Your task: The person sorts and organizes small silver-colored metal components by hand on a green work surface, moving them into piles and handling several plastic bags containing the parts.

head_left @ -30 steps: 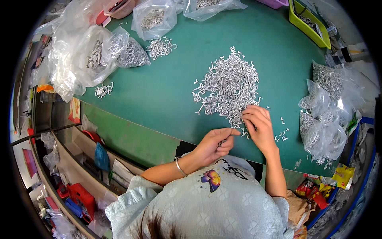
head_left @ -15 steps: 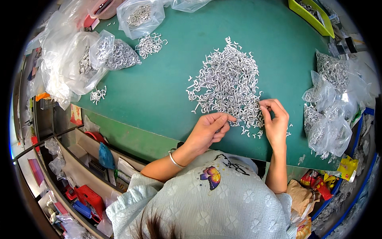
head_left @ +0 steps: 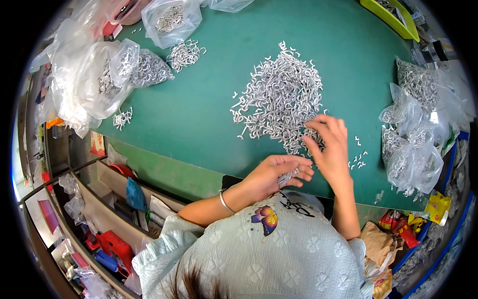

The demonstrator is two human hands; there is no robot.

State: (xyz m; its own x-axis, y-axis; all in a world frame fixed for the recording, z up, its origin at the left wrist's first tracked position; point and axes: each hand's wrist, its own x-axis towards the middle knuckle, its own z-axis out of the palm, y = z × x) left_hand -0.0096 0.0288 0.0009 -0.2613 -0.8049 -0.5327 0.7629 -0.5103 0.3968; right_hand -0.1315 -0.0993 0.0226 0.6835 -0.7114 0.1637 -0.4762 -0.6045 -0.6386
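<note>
A heap of small curved silver metal pieces [head_left: 279, 99] lies on the green tabletop in front of me. My left hand [head_left: 274, 175] is cupped at the heap's near edge, with a few of the curved pieces [head_left: 288, 176] held in its curled fingers and palm. Over the heap's near right edge, my right hand [head_left: 331, 147] has thumb and fingers apart, its fingertips at the pieces there. Whether those fingertips grip any piece, I cannot make out. A small scatter of loose pieces [head_left: 358, 162] lies to the right of my right hand.
Clear plastic bags of metal pieces [head_left: 149, 67] stand at the left, near two small piles [head_left: 185, 54]. More filled bags [head_left: 416, 154] line the right edge. A yellow-green tray [head_left: 391, 17] is at the far right. Below the table's left edge is an open drawer [head_left: 134, 219].
My left hand has moved slightly right and turned up, now showing pieces in it. My right hand has shifted left and opened from a pinch. More loose pieces lie to its right.
</note>
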